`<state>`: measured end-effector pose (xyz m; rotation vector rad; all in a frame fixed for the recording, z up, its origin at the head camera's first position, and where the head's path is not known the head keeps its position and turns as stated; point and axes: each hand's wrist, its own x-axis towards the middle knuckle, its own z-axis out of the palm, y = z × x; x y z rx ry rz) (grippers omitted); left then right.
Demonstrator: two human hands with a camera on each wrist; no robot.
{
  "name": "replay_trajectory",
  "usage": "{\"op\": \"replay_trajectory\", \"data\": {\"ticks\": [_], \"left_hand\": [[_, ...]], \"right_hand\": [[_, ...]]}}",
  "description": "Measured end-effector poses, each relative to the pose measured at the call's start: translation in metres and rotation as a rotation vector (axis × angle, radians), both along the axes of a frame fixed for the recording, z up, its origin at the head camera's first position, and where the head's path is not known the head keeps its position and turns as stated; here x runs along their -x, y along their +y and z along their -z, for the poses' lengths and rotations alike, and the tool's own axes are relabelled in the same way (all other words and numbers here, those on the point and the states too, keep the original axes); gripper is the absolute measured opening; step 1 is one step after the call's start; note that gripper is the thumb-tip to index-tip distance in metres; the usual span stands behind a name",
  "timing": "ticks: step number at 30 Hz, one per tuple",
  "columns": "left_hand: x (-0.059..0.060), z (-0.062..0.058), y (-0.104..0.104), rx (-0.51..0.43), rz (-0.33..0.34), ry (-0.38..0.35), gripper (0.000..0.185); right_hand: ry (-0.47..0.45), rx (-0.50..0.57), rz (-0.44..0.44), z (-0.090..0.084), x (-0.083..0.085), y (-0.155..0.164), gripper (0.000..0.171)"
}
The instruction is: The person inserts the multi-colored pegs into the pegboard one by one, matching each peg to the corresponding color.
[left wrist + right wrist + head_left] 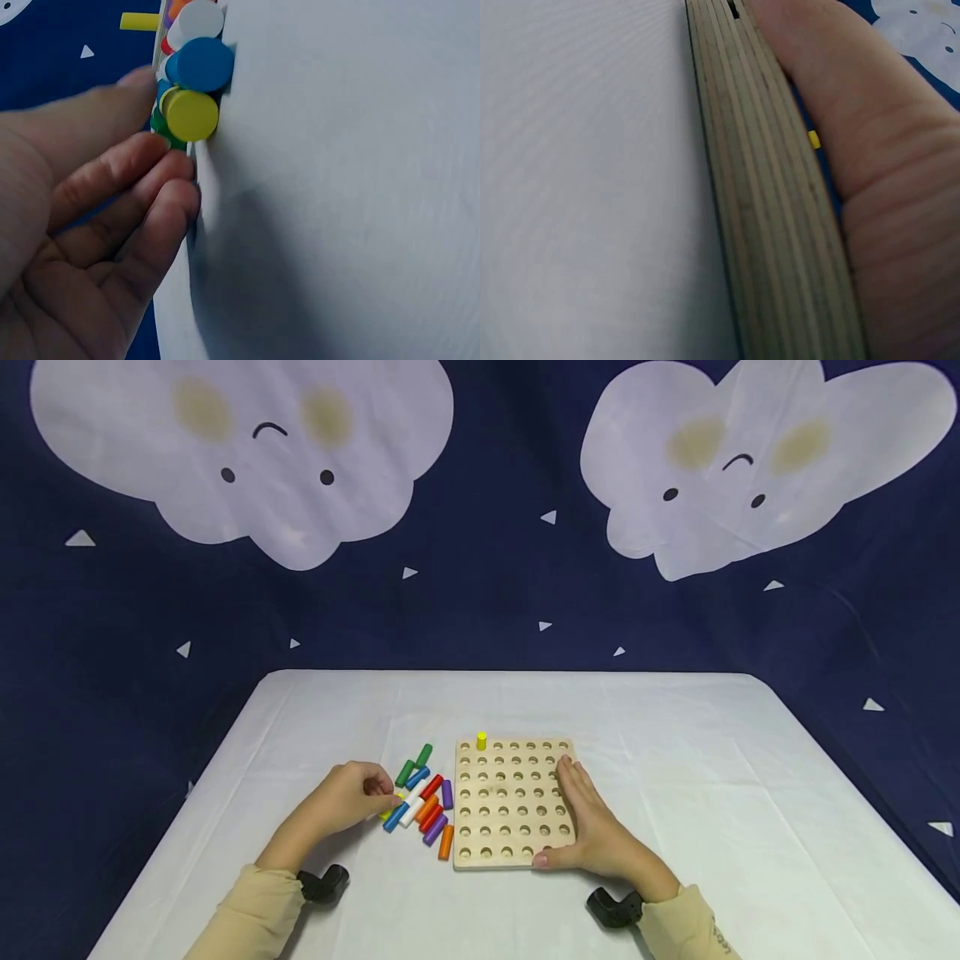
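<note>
— Writing anywhere? Labels, brand marks?

— None legible on the pegboard (510,802), the pegs or the white desk (675,760).

— Where are the hands?

— The left hand (348,797) curls its grip at a yellow peg (192,115) on the edge of the loose pegs (423,802) left of the board; whether it pinches cannot be told. The right hand (592,831) lies flat on the board's right edge, grip wide.

— What does only one view give?

— The right wrist view shows plywood layers (769,225). The head view alone shows the upright yellow peg (482,741) standing in the far row.
</note>
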<state>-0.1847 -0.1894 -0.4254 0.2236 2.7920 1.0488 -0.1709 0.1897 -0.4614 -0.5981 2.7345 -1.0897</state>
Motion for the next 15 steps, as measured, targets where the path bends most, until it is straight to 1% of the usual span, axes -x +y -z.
{"op": "replay_trajectory", "data": {"ticks": [2,6,10,12,15], "left_hand": [[-0.0017,-0.0002,-0.0010,-0.009,0.019,-0.012,0.017],[-0.0052,-0.0013,0.0005,-0.004,0.022,-0.045,0.019],[-0.0072,-0.0017,0.0017,0.026,0.020,-0.040,0.018],[-0.0072,-0.0014,0.0015,0.042,0.026,-0.035,0.014],[-0.0068,-0.0007,0.0014,0.058,0.016,-0.036,0.010]], "right_hand": [[0.006,-0.003,-0.002,0.0003,-0.0001,-0.0002,0.148],[0.011,-0.003,-0.001,0.0017,0.0001,-0.0006,0.148],[0.007,0.002,0.002,0.0023,0.0004,-0.0008,0.148],[0.005,-0.003,0.002,0.0021,0.0004,-0.0006,0.148],[0.001,-0.008,0.003,0.0013,0.0005,-0.0002,0.148]]}}
